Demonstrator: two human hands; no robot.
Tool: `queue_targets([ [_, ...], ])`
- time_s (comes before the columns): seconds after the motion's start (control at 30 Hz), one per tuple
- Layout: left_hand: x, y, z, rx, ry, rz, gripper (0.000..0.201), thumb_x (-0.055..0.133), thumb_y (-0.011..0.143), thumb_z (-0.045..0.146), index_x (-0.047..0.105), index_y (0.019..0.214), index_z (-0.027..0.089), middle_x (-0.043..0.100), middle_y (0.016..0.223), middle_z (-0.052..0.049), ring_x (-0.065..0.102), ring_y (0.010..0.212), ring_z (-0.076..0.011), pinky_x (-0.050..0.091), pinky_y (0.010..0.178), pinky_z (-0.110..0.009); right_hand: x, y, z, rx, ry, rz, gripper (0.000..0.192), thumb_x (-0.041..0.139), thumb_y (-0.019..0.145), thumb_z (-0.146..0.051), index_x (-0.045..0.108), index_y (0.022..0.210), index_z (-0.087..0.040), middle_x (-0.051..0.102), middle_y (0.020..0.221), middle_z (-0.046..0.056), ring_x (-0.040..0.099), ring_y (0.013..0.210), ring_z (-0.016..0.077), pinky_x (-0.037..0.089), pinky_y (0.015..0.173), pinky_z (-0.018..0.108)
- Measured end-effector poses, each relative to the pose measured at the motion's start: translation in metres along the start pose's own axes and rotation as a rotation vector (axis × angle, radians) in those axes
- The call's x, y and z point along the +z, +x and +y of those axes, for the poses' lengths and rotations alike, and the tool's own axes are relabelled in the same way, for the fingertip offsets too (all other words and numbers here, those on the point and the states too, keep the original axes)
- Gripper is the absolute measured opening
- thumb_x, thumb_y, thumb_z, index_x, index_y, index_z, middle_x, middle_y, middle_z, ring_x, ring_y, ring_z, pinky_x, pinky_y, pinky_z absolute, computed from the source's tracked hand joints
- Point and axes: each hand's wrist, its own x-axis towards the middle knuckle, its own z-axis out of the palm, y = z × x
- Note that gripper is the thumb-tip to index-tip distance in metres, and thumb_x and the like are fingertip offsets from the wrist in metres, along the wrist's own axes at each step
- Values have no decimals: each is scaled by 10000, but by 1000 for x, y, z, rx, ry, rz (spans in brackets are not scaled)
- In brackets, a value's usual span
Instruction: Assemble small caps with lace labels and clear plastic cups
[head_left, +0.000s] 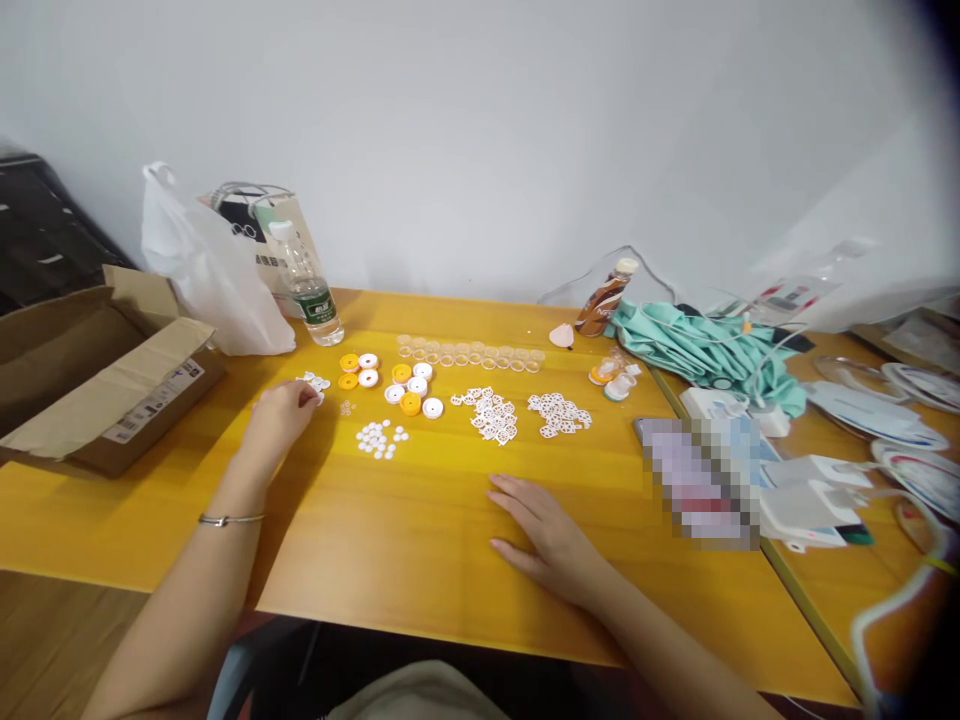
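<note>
My left hand (276, 425) bends over a small heap of white pieces (321, 384), its fingers bunched together; whether they grip one, I cannot tell. My right hand (546, 530) rests, fingers loosely spread, on the wooden table (390, 560). Beyond and between my hands lie white discs (380, 440), orange and white round caps (410, 404) and two clusters of white cutouts (495, 412). Behind stands a row of clear cups (476, 356), a water bottle (319, 305) to its left.
</note>
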Motion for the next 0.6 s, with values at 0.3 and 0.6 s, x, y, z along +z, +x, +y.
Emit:
queue_targets([
  [0.3, 31, -73, 127, 837, -476, -204, 172, 437, 905, 230, 603, 904, 183, 619, 857, -44, 575, 822, -158, 455, 771, -287, 2, 0, 1, -17, 8, 18, 428, 556, 842, -313, 495, 1241, -172, 528, 1311, 144, 483, 1229, 239, 426, 1016, 439],
  [0.6, 59, -88, 153, 844, -599, -309, 109, 455, 856, 159, 559, 889, 175, 564, 838, -38, 527, 774, -144, 449, 724, -260, 3, 1, 1, -23, 17, 40, 445, 566, 827, -313, 495, 1246, -183, 544, 1287, 138, 497, 1210, 241, 433, 1011, 432],
])
